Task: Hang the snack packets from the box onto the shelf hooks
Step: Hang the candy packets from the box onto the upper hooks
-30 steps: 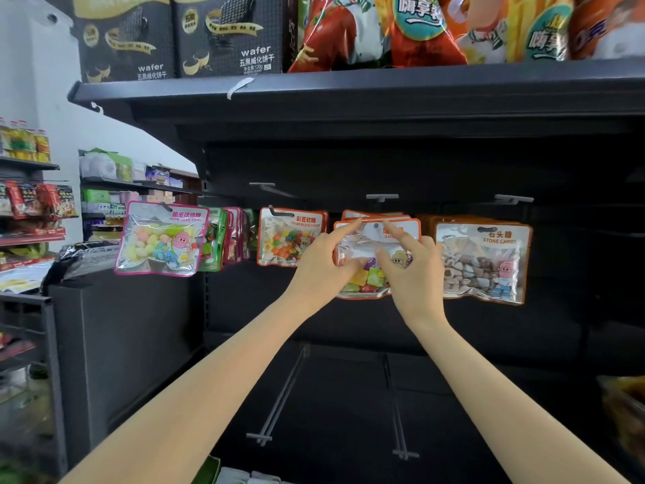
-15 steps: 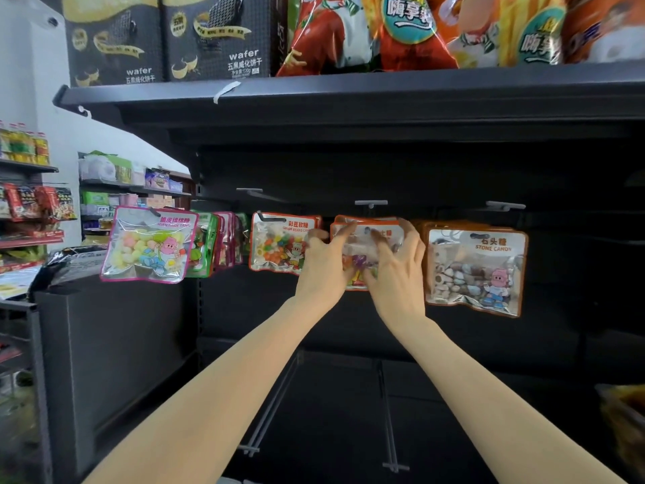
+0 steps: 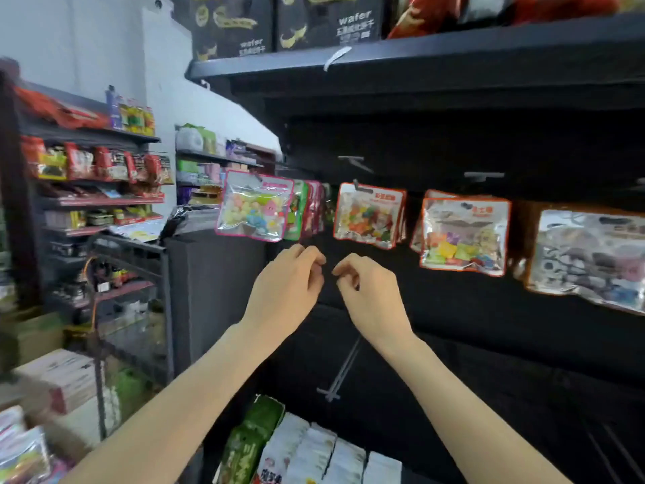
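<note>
Dark shelf (image 3: 453, 64), both hands (image 3: 289, 288) loosely curled

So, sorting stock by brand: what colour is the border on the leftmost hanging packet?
Pink, clearest in the head view.

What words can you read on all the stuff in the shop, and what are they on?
"wafer": on the left black box on the top shelf.
"wafer": on the right black box beside it; the smaller lines under both are too blurred to read.
The writing on the hanging candy packets and on the packets at the bottom is too blurred to read.
</note>
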Motion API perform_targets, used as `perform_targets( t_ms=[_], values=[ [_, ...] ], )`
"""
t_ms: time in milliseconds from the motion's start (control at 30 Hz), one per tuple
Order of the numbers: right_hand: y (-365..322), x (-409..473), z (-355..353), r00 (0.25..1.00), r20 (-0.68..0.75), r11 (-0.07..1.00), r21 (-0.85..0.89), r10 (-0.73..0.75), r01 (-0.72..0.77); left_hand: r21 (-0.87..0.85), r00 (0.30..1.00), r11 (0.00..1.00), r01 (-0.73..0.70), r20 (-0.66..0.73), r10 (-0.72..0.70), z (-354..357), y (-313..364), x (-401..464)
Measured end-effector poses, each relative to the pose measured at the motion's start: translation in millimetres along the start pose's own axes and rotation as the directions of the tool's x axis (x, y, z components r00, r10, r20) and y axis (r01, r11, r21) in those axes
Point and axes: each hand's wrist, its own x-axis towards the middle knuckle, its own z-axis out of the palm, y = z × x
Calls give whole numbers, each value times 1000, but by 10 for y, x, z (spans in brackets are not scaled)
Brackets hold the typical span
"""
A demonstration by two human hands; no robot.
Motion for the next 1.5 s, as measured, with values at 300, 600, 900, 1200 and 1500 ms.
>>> perform_targets(
  t_ms=[300, 600, 900, 1200, 1500],
  values=[
    [-1064, -475, 2176, 880, 474, 966, 216, 22, -140, 85, 838, 853, 514, 164, -521, -773, -2185, -1444],
    [-1904, -1206, 4360, 608, 783, 935, 106, 130, -338, 339, 466, 573, 746, 349, -813, -1421, -4090, -2946],
    [-1899, -1551, 5459, 508, 855, 888, 148, 107, -436, 528, 215, 613, 588, 628, -748, -1220, -4817, -3646],
    [-1957, -1402, 5963, 415, 869, 839, -1, 269, -544, 690, 148, 521, 503, 525, -838, -1183, -5067, -3716],
    [-2063, -1579, 6191, 507, 770, 856, -97, 388, -509, 742, 161, 465, 482, 447, -880, -1113, -5040, -3744]
  ],
)
